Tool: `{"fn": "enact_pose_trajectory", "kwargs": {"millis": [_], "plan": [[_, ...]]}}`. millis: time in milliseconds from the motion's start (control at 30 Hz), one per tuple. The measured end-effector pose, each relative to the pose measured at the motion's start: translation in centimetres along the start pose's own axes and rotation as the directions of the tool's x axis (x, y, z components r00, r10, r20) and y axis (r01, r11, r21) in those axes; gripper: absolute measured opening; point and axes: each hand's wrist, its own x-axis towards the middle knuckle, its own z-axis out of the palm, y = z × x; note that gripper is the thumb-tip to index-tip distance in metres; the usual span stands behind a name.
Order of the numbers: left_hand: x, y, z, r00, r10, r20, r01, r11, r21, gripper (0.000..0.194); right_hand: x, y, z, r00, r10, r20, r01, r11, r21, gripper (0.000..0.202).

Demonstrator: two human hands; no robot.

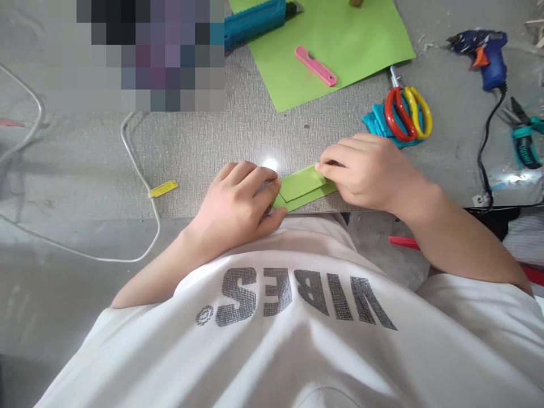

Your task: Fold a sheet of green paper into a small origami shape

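Two pieces of light green paper lie one on the other at the table's front edge: a smaller rectangle [301, 182] on top of a longer strip [312, 198]. My left hand [246, 195] pinches their left end, thumb low and fingers above. At the right end, my right hand [369, 167] has its thumb and index finger closed on the upper piece's corner, and its other fingers curl over the strip. Part of the strip's right end is hidden under that hand.
Beyond my right hand lie red-and-yellow scissors [408, 113] on folded blue material [374, 122]. A large green sheet [361, 39] carries a pink cutter [315, 66]. A blue glue gun [488, 56] and pliers [525, 136] lie right; a white cable [140, 164] runs left.
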Motion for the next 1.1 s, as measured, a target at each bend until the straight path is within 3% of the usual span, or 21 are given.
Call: {"fn": "enact_pose_trajectory", "kwargs": {"millis": [133,267,500,700,833,933,1100], "plan": [[0.6,1.1,1.9,0.983,-0.091,-0.161,0.108,0.989,0.102,0.032,-0.1,0.2,-0.2,1.0,0.015,-0.017,-0.014,0.999,0.031,0.031],[1.3,1.7,3.9,0.955,-0.138,-0.263,0.172,0.979,0.109,0.032,-0.2,-0.6,-0.3,0.998,0.059,-0.005,-0.059,0.998,0.007,0.04],[0.8,1.8,4.6,0.958,-0.213,-0.189,0.225,0.974,0.039,0.019,-0.8,-4.7,0.1,0.972,0.218,-0.088,-0.224,0.972,-0.074,0.04],[1.1,1.7,4.1,0.961,-0.233,-0.151,0.233,0.972,-0.018,0.027,-1.3,-8.0,1.2,0.971,0.208,-0.119,-0.212,0.977,-0.026,0.051],[1.2,1.6,3.7,0.964,-0.205,-0.168,0.208,0.978,0.003,0.029,-2.1,-7.6,2.7,0.932,0.34,-0.126,-0.336,0.941,0.049,0.084],[1.1,1.5,3.5,0.965,-0.212,-0.152,0.217,0.976,0.011,0.026,-2.9,-6.9,3.7,0.912,0.372,-0.171,-0.365,0.928,0.07,0.106],[0.6,1.4,3.2,0.961,-0.235,-0.146,0.238,0.971,0.006,0.023,-3.8,-6.4,4.1,0.871,0.452,-0.193,-0.456,0.89,0.028,0.11]]}}
